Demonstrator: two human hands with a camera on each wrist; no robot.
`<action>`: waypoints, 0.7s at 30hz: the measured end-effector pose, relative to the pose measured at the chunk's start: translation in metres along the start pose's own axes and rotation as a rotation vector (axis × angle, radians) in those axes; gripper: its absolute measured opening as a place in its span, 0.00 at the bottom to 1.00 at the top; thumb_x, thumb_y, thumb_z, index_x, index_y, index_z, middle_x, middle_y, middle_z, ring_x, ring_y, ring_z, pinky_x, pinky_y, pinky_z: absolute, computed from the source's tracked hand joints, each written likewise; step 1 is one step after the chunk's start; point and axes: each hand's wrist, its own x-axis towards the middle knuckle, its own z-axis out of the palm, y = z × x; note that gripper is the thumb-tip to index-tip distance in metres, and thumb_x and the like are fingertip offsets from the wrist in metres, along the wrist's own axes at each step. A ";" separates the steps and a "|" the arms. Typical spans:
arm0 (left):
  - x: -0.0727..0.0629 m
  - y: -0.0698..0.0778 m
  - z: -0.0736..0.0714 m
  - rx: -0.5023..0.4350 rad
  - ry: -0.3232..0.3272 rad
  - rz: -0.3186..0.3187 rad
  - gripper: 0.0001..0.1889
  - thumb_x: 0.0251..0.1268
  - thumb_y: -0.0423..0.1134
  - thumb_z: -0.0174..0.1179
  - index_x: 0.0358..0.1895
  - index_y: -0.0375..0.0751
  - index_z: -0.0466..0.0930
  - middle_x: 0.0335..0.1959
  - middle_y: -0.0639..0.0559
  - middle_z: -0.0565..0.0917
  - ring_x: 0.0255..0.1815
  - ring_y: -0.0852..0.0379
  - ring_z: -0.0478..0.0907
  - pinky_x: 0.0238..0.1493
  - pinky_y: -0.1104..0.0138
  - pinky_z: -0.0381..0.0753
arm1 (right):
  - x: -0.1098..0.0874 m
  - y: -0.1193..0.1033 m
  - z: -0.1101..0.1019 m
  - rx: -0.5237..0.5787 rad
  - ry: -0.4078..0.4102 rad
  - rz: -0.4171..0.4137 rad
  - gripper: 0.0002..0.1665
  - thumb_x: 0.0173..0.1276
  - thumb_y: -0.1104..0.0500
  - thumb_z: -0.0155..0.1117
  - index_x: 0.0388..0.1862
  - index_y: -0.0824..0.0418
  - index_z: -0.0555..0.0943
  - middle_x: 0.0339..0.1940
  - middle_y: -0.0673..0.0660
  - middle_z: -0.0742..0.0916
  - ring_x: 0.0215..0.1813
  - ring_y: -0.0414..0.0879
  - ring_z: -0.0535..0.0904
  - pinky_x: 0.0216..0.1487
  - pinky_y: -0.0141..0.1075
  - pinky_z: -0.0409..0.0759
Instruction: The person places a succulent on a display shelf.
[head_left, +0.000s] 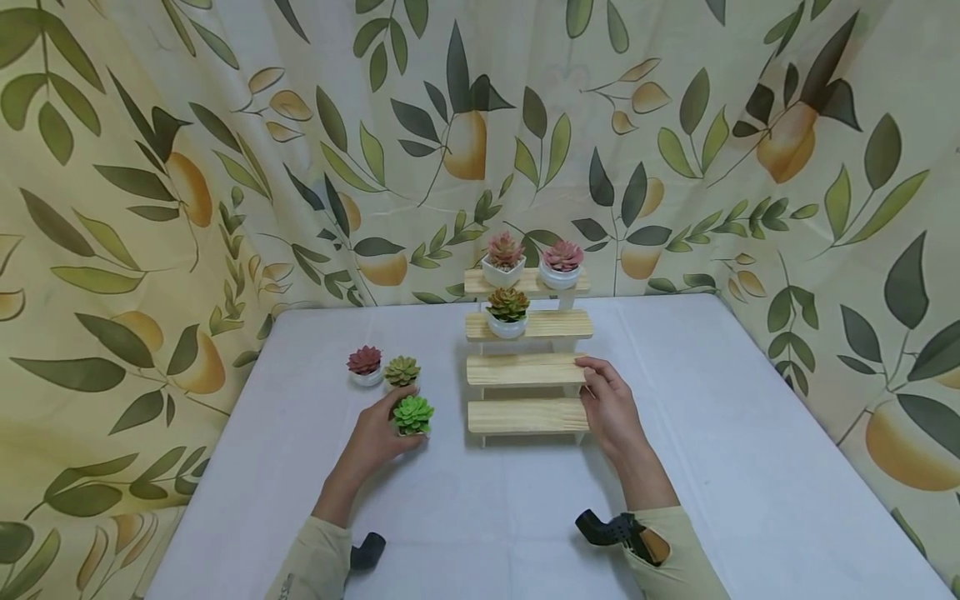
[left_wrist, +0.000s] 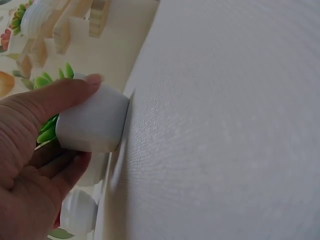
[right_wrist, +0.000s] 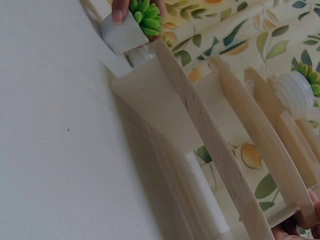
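My left hand (head_left: 375, 435) grips a bright green potted succulent (head_left: 413, 414) around its white angular pot (left_wrist: 92, 120). Thumb and fingers lie on opposite sides of that pot, whose base is right at the tablecloth. Over on the right, my right hand (head_left: 613, 410) holds the end of a step of the four-tier wooden stand (head_left: 525, 369). In the right wrist view, fingertips (right_wrist: 316, 205) curl round the end of that step. On the top step sit two pink succulents (head_left: 505, 254) (head_left: 561, 260); a brownish-green succulent (head_left: 507, 307) sits one step lower.
Just behind my left hand stand a dark red succulent (head_left: 365, 362) and an olive-green succulent (head_left: 402, 372), both in white pots. A white cloth covers the table (head_left: 510, 508). A leaf-and-fruit patterned curtain (head_left: 420, 167) hangs behind and along the sides.
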 end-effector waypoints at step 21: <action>0.005 0.007 -0.001 0.055 0.005 -0.011 0.38 0.46 0.35 0.84 0.64 0.39 0.79 0.56 0.43 0.85 0.59 0.44 0.80 0.62 0.47 0.78 | 0.002 0.001 0.000 0.007 0.006 0.002 0.17 0.87 0.62 0.44 0.65 0.72 0.69 0.76 0.59 0.61 0.81 0.52 0.52 0.79 0.40 0.54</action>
